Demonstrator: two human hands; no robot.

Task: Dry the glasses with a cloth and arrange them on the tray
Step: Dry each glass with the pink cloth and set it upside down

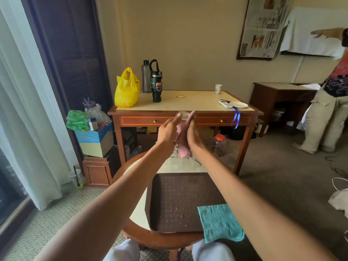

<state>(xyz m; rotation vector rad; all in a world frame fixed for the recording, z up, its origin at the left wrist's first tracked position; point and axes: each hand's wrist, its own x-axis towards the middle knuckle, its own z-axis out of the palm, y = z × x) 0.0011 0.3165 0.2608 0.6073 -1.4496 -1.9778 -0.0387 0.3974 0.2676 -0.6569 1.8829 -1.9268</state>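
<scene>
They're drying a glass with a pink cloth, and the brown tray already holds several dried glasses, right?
Not quite. The head view shows the brown tray holding no glasses, only water drops and a teal cloth over one corner; the other glasses stand on the table beyond it. The left hand and right hand do dry a glass with a pink cloth.

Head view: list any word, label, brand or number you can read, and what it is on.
No text can be read.
Newspaper on the wall: print too blurred.
Black tumbler: red heart emblem, small label blurred.
White cup: marking too small.
</scene>
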